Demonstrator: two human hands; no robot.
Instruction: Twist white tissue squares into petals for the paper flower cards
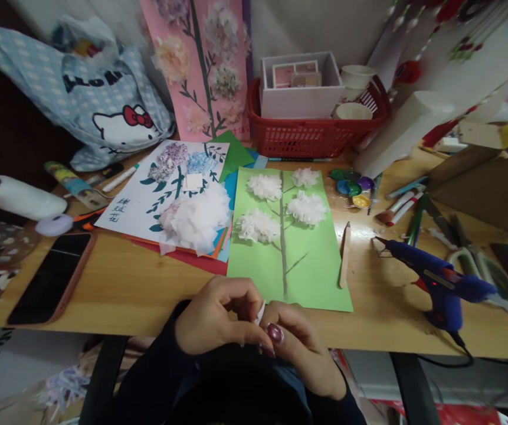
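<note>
My left hand (222, 316) and my right hand (300, 339) meet at the table's front edge, fingertips pinched together around a small piece of white tissue paper (260, 313). Most of that piece is hidden by my fingers. Just beyond my hands lies a light green sheet (311, 283) with a painted grey stem and branches. Several ruffled white paper flowers (307, 208) sit on its upper part; a lower right branch is bare. To the left, a heap of white tissue pieces (198, 218) rests on a white sheet (121, 203) decorated with purple and blue flowers.
A blue glue gun (439, 274) lies at right, its cord hanging over the edge. Near it are a wooden stick (345, 254), paint pots (351, 188), brushes (402, 206) and scissors (484, 260). A phone (52, 277) lies left; a red basket (315, 139) stands behind.
</note>
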